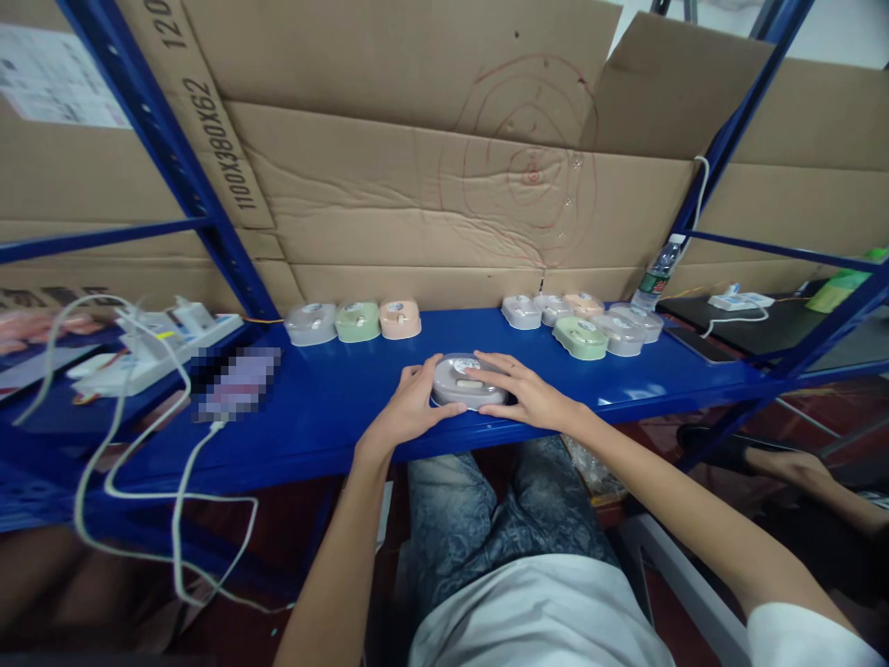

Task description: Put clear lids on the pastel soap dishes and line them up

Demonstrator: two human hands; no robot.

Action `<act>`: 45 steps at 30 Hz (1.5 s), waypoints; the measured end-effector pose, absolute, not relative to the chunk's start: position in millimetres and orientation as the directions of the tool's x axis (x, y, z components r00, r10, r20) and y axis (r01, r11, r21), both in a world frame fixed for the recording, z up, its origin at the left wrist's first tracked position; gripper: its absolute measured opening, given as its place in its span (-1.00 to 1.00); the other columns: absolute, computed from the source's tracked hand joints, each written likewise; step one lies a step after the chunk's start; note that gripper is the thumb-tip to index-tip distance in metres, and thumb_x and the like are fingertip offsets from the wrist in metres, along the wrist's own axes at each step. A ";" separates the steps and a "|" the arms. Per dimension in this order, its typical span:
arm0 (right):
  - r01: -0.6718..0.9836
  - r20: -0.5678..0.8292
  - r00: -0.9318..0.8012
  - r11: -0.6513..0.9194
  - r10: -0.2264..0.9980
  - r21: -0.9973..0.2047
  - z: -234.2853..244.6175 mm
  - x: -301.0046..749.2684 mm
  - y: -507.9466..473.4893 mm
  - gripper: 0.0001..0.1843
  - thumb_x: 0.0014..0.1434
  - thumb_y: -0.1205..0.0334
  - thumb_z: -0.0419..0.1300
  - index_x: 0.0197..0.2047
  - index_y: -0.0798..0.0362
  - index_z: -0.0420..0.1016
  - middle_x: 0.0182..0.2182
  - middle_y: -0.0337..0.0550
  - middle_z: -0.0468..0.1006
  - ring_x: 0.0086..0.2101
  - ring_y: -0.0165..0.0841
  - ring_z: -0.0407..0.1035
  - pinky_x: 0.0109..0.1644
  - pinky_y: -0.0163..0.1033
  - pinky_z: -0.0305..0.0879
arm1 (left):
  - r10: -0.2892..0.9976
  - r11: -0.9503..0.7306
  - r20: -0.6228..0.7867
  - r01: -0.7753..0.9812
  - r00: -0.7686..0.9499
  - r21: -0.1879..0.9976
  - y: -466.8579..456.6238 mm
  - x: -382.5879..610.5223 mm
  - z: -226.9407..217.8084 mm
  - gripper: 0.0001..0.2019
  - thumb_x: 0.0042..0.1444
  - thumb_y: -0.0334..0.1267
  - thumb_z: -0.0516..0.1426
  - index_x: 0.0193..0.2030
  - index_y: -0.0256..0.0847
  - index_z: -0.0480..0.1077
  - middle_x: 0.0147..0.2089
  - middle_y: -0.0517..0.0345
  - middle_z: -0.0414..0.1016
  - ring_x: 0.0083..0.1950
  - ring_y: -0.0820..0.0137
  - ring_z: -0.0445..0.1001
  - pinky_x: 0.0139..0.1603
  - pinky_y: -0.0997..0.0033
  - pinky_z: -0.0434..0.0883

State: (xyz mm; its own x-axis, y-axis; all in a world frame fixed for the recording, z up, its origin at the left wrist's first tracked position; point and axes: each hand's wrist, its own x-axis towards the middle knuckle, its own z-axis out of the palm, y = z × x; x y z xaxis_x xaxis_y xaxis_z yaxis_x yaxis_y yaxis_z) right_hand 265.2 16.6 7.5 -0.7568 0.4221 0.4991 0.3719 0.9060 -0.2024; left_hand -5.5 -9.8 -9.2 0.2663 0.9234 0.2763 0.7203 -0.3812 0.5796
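Observation:
A grey rounded device (464, 383) with a clear lid sits near the front edge of the blue shelf (333, 408). My left hand (406, 408) grips its left side with curled fingers. My right hand (520, 389) lies over its top and right side, fingers pressed on the lid. Three similar devices, grey, green and orange (356, 320), stand in a row at the back left. Several more in white, green and grey (583, 324) are grouped at the back right.
Cardboard sheets (444, 185) line the back of the shelf between blue uprights. A white power strip (173, 338) with trailing cables lies at the left. A plastic bottle (657, 273) and a phone (698, 345) sit at the right. Another person's arm (798, 468) shows low on the right.

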 end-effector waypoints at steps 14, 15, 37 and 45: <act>0.680 0.503 -0.651 0.731 0.569 0.053 8.0 300.1 17.9 -0.24 0.35 -0.05 0.23 0.53 -0.13 0.16 0.43 0.07 0.27 0.38 0.15 0.14 0.46 0.43 -0.05 | 0.909 -0.412 0.292 0.748 0.297 0.520 -8.5 -7.0 -13.5 -0.15 0.18 0.31 0.21 0.48 -0.14 0.22 0.49 -0.13 0.27 0.52 -0.09 0.07 0.46 -0.13 0.18; 0.732 0.515 -0.612 0.676 0.600 0.082 7.8 308.5 21.0 -0.25 0.34 -0.06 0.23 0.51 -0.11 0.20 0.40 0.09 0.31 0.37 0.19 0.13 0.45 0.45 -0.08 | 0.911 -0.407 0.288 0.749 0.295 0.522 -8.5 -7.2 -13.4 -0.15 0.18 0.32 0.21 0.47 -0.14 0.23 0.50 -0.13 0.26 0.53 -0.08 0.06 0.47 -0.12 0.17; 0.934 0.576 -0.355 0.302 0.737 0.190 2.7 345.8 76.8 -0.07 0.29 -0.45 0.00 0.46 0.05 0.25 0.29 0.26 0.34 0.22 0.26 0.20 0.33 0.32 0.04 | 0.928 -0.370 0.258 0.749 0.269 0.549 -11.9 -6.3 -8.4 -0.19 0.18 0.33 0.21 0.42 -0.13 0.31 0.52 -0.12 0.21 0.56 -0.08 0.00 0.48 -0.18 0.14; 0.939 0.543 -0.343 0.298 0.766 0.172 -3.5 356.2 76.6 -0.14 0.34 -0.30 -0.02 0.49 0.09 0.21 0.32 0.23 0.35 0.31 0.25 0.13 0.39 0.32 0.00 | 0.921 -0.385 0.272 0.753 0.279 0.533 -11.9 -5.3 -9.7 -0.20 0.21 0.32 0.19 0.44 -0.13 0.28 0.51 -0.12 0.22 0.55 -0.07 0.02 0.48 -0.16 0.15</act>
